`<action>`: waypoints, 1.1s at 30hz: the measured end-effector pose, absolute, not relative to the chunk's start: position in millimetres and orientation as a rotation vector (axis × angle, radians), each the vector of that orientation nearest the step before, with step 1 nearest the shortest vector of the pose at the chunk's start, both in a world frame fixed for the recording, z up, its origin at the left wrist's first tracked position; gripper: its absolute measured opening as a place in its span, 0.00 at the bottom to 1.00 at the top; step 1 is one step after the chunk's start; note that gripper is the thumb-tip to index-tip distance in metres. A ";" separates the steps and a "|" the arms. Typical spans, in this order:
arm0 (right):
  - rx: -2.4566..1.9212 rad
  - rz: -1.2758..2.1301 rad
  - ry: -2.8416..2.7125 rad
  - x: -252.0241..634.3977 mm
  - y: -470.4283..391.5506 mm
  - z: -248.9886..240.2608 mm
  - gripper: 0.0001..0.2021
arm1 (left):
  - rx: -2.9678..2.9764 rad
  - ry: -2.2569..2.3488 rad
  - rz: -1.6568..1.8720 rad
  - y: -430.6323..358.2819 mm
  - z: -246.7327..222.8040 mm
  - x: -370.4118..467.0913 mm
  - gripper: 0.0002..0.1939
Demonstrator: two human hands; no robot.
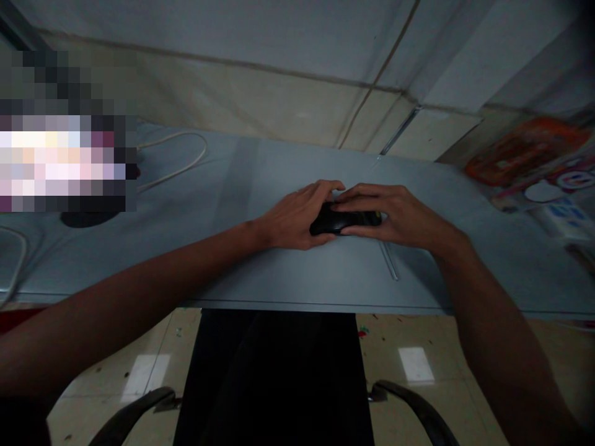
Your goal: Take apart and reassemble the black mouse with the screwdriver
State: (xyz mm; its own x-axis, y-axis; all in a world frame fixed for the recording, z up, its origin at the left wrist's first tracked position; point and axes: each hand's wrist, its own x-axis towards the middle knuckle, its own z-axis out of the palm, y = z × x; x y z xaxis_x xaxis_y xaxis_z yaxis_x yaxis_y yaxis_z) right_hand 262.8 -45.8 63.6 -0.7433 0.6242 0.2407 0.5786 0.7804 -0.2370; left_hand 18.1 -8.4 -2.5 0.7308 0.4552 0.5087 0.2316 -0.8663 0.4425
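Note:
A glossy black object (pixel 339 220), elongated and rounded with a small yellow mark near its right end, lies low over the table between both hands; I cannot make out its exact kind. My left hand (pixel 300 214) curls around its left end, thumb and fingers on either side. From the right, my right hand (pixel 388 210) grips it, fingers along the far side and thumb along the near side. A thin clear stick (pixel 390 260) rests on the table just below my right hand.
The grey-blue table (pixel 279 279) runs against a tiled wall (pixel 288 99). White cables (pixel 199 152) and a blurred-out screen area (pixel 65 155) are at left. Orange packaging (pixel 525 148) and other packets stand at right. Chair armrests (pixel 418 409) show below.

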 end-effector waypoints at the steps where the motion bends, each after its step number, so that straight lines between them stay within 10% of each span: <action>1: -0.924 0.218 -2.667 262.7 -45.7 63.7 0.19 | 2.588 0.537 0.895 -8.8 -2.3 18.2 0.41; 33: -1.090 0.108 -2.627 257.2 -41.9 49.2 0.21 | 2.577 0.764 0.867 2.8 -1.6 13.8 0.36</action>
State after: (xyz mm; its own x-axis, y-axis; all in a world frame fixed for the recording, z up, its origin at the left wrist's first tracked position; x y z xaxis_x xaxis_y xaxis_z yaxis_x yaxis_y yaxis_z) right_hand 257.2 -41.9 49.2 -0.6698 0.7027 0.2399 0.6806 0.7102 -0.1799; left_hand 13.8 2.8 -1.6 0.6735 0.5769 0.4621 0.3853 -0.8076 0.4465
